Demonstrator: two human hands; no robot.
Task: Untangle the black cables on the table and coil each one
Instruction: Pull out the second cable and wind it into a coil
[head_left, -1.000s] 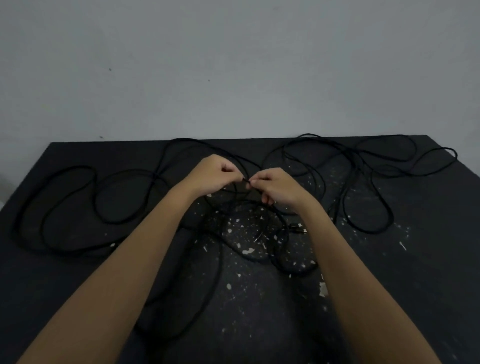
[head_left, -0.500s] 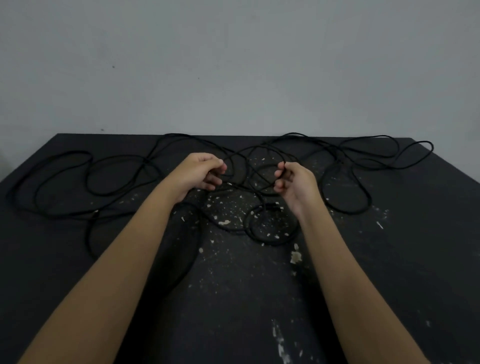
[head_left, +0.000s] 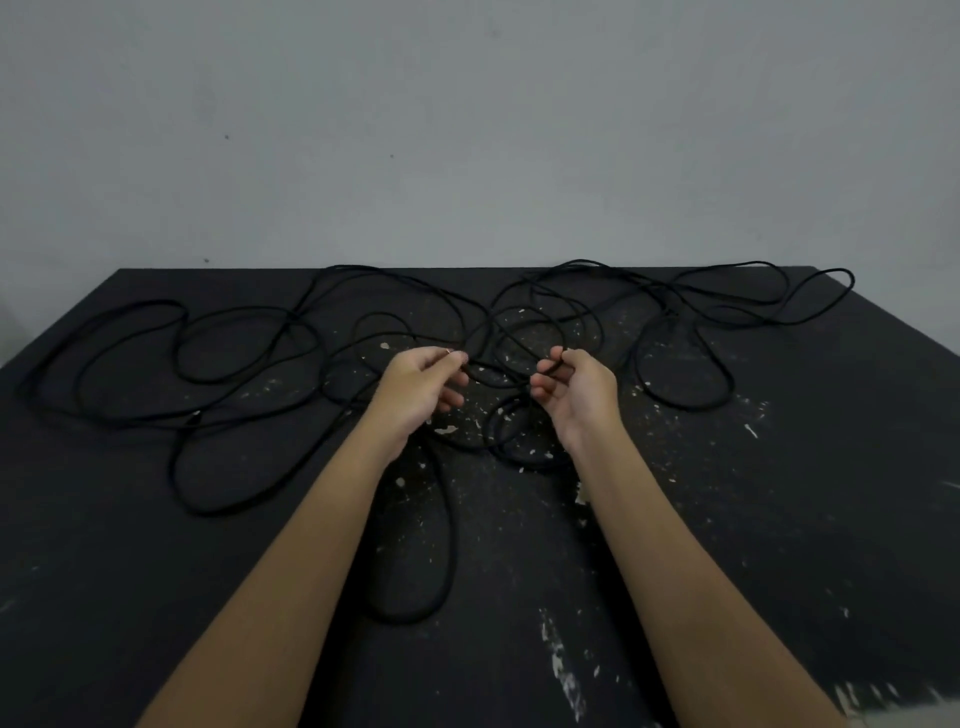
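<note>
Cables (head_left: 449, 525) black, thin, in tangled loops

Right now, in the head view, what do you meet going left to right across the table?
Left cable loops → left hand → central tangle, pinched at its sides by both hands → right hand → right cable loops.

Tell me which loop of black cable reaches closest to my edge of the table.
The long narrow loop in the middle. It stretches far nearer you than the wide loop on the left or the rounded loop on the right.
</note>
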